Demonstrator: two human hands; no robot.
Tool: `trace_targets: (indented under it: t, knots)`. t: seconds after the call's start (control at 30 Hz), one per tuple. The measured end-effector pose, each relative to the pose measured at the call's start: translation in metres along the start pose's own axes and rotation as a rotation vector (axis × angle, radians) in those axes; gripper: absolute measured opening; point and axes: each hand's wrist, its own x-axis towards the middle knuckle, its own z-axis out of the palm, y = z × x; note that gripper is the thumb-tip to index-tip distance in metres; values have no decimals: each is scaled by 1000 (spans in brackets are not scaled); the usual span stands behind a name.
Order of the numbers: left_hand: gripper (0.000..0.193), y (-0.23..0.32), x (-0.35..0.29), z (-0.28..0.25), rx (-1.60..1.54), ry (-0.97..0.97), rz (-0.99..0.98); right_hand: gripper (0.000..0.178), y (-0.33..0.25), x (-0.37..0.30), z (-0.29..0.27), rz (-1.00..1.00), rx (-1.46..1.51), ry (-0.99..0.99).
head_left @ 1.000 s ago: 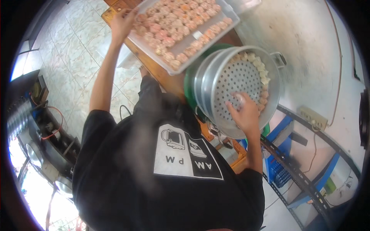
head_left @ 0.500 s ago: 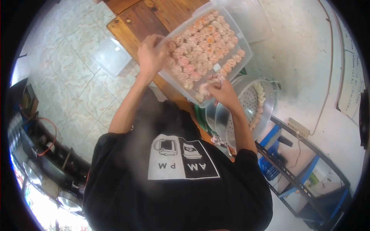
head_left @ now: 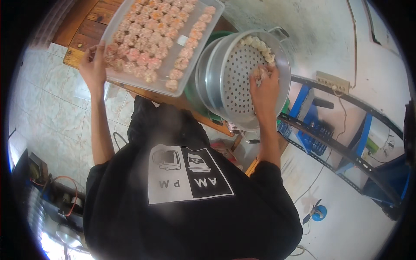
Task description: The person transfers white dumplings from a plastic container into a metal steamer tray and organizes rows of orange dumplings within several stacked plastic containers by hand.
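Note:
My left hand (head_left: 93, 67) grips the left rim of a clear plastic container (head_left: 164, 71). Rows of pinkish dumplings (head_left: 151, 32) fill much of it, with one separate row along its right side. To the right, my right hand (head_left: 265, 89) is down inside a round metal steamer pot (head_left: 239, 82) with a perforated base. Its fingers are closed around a dumpling (head_left: 258, 73), partly hidden by them. Pale dumplings (head_left: 260, 45) line the steamer's far inner wall; my hand and forearm cover the right part of that wall.
The container rests at a wooden table (head_left: 89, 32). Behind the steamer is a green basin (head_left: 216, 39). A black metal rack (head_left: 333, 134) with blue bins stands at the right, below a power strip (head_left: 332, 82) on the wall. A small blue fan (head_left: 319, 212) lies lower right.
My right hand has gone from the container over to the steamer with a dumpling. My left hand still holds the container's rim. The view has shifted toward the right.

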Motion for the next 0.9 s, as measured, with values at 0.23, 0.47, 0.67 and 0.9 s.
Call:
trace_targets:
  t: [0.23, 0.47, 0.67, 0.9]
  knots:
    - [50, -22, 6, -4, 110, 52, 73, 25, 130, -97, 69, -90, 311, -308]
    - [64, -34, 19, -10, 152, 38, -3, 26, 188, -101, 47, -156, 378, -290]
    - [67, -31, 26, -10, 192, 12, -13, 30, 214, -122, 67, -348, 427, -604]
    - [53, -52, 25, -15, 147, 41, 183, 42, 219, -118, 67, -310, 164, -812]
